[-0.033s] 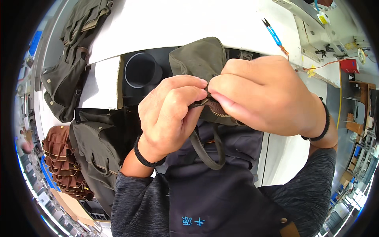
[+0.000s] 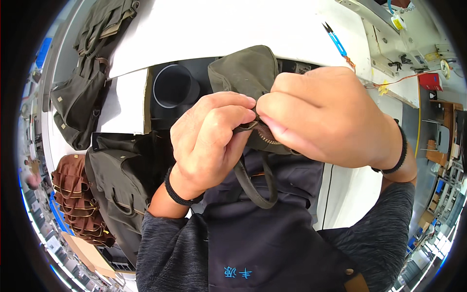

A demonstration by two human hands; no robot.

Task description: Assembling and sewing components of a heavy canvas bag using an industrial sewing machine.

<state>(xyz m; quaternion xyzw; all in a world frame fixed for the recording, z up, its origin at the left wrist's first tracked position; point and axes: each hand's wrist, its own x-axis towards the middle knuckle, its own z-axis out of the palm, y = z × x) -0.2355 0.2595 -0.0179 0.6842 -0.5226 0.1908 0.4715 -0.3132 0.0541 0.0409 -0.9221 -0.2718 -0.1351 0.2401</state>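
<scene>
An olive-green fabric bag (image 2: 245, 68) is in front of me, partly covered by my hands. My left hand (image 2: 206, 138) is closed on the edge of its zipped opening, thumb and fingers pinched together. My right hand (image 2: 328, 117) pinches the same edge right beside it, and the fingertips of both hands nearly meet. Brass zipper teeth (image 2: 267, 136) curve out from under my right hand. Below them a looped handle (image 2: 260, 202) of the bag hangs in front of my dark apron (image 2: 267, 243). Whatever lies between the fingertips is hidden.
Blue-handled thread snips (image 2: 335, 41) lie on the white table (image 2: 233, 24). A dark round bin (image 2: 175, 87) stands left of the bag. More olive bags (image 2: 78, 107) lie along the left, with a large one (image 2: 121, 180) nearer and stacked brown bags (image 2: 80, 199) beside it.
</scene>
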